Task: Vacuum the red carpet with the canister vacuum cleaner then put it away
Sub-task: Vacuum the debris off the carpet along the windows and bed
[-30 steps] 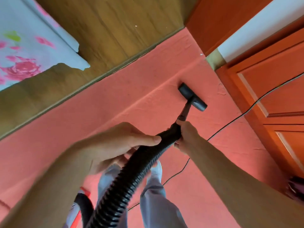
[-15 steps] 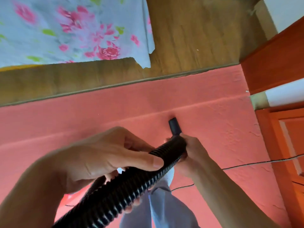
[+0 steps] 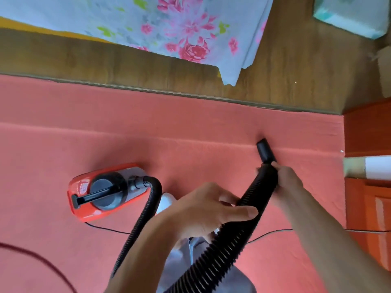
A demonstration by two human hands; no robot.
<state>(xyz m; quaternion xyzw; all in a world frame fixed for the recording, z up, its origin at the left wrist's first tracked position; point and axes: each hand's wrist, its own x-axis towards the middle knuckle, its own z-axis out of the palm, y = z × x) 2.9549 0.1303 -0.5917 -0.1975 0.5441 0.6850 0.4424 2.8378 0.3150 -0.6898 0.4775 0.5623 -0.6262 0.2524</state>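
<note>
The red carpet (image 3: 105,140) fills most of the floor. A red canister vacuum (image 3: 101,193) with a black handle lies on it at the left, and its black ribbed hose (image 3: 232,233) loops down and back up to the middle. My left hand (image 3: 203,212) grips the hose partway along. My right hand (image 3: 285,178) grips the hose end just behind the black nozzle (image 3: 266,151), which touches the carpet near a crease.
A wooden bed frame (image 3: 127,62) with a floral sheet (image 3: 169,26) borders the carpet's far edge. Orange wooden furniture (image 3: 368,132) stands at the right. A thin black cord (image 3: 270,232) crosses the carpet, and a dark red cable (image 3: 42,261) curves at bottom left. My legs are below.
The view has swung left, bringing the canister into sight. The nozzle now sits further right along the carpet crease; both hands keep their hold on the hose.
</note>
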